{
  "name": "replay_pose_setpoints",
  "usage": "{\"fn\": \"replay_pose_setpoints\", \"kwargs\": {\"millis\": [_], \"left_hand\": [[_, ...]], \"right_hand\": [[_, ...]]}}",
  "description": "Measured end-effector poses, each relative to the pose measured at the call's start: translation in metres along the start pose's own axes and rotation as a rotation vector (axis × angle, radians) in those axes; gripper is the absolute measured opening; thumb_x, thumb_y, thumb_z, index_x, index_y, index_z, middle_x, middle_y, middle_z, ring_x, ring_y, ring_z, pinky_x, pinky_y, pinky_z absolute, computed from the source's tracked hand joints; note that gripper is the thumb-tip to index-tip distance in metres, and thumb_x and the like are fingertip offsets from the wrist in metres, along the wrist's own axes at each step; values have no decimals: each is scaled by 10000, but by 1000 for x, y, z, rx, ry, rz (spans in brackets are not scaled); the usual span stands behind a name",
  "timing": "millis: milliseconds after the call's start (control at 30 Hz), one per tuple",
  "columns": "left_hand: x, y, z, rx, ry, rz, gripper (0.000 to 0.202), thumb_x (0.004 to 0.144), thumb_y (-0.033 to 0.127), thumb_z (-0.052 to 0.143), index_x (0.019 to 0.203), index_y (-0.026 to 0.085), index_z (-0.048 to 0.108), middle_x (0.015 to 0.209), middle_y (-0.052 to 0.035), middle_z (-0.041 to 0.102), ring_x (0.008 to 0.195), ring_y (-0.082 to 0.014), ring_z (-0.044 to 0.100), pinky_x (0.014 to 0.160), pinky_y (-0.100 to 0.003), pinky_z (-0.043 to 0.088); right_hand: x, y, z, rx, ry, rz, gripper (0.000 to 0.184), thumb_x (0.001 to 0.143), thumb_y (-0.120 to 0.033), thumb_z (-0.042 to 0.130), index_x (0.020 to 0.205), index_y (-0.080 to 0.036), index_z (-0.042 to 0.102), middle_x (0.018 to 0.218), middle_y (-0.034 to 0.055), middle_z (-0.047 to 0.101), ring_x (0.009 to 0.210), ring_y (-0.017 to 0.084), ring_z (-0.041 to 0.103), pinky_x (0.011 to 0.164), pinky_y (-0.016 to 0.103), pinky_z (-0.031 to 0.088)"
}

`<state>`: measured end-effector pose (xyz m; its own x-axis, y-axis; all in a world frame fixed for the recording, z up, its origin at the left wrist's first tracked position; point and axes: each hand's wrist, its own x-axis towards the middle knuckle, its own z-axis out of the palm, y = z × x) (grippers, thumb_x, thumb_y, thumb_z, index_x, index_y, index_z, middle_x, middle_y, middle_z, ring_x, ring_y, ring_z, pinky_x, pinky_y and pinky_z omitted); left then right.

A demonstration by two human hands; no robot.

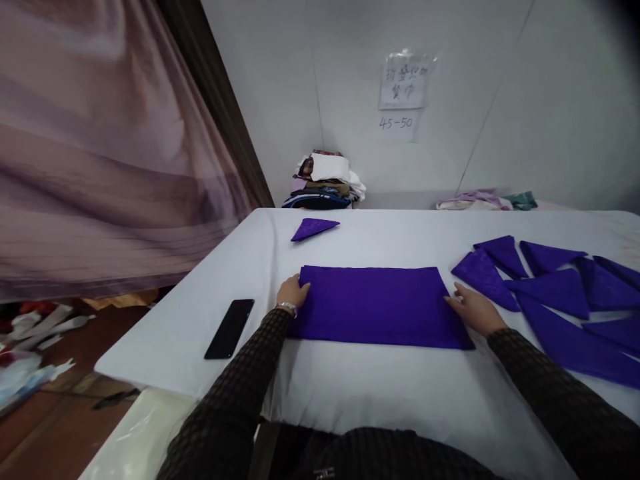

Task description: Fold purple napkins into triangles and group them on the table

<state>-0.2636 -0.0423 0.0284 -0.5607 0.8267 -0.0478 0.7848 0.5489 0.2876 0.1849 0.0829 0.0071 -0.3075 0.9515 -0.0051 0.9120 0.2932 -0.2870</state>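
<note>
Squaring purple cloth [370, 307], seemingly, mid-frame | left hand [291, 292] pinched left edge; right hand [477, 312], fingers parted, at right | next likely needed even edges

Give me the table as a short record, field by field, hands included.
Work piece: purple rectangular cloth, lying flat
Left grip: at its left edge
Right grip: at its right edge
Behind the cloth: one purple triangular piece
Right side: several purple folded pieces, some overlapping
Left side: black phone
Surface: white table
</note>
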Motion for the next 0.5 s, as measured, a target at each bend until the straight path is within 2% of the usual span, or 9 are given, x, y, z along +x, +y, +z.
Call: {"fn": "replay_pose_setpoints", "kwargs": {"millis": [100, 233, 367, 500], "left_hand": [[24, 7, 4, -26, 5, -84, 495, 811, 351, 523, 1241, 107, 505, 1198, -163, 595, 1110, -235, 554, 887, -281, 403], [45, 6, 7, -77, -14, -169, 442, 762, 331, 577, 1146, 112, 580, 1131, -155, 640, 1044, -238, 596, 803, -268, 425], [50, 3, 8, -123, -21, -179, 319, 713, 324, 630, 978, 149, 660, 1031, -120, 686, 959, -239, 627, 728, -267, 428], [49, 3, 10, -174, 24, -155, 254, 761, 353, 583, 920, 179, 678, 987, -87, 698, 927, -214, 625, 717, -260, 422]], "right_hand": [[24, -14, -1, -118, 0, 22, 413, 856, -379, 477, 1121, -67, 529, 988, 184, 657, 910, 272, 625, 745, 333, 453], [35, -22, 4, -191, -2, 74, 371, 841, -364, 499, 1074, -79, 543, 959, 184, 654, 894, 274, 624, 702, 324, 437], [39, -14, 12, -98, -25, 108, 397, 820, -354, 513, 1124, -104, 563, 978, 163, 671, 920, 270, 628, 726, 319, 440], [43, -4, 15, 41, -22, 150, 436, 777, -392, 552, 1123, -131, 597, 949, 126, 693, 894, 262, 644, 714, 314, 460]]}}
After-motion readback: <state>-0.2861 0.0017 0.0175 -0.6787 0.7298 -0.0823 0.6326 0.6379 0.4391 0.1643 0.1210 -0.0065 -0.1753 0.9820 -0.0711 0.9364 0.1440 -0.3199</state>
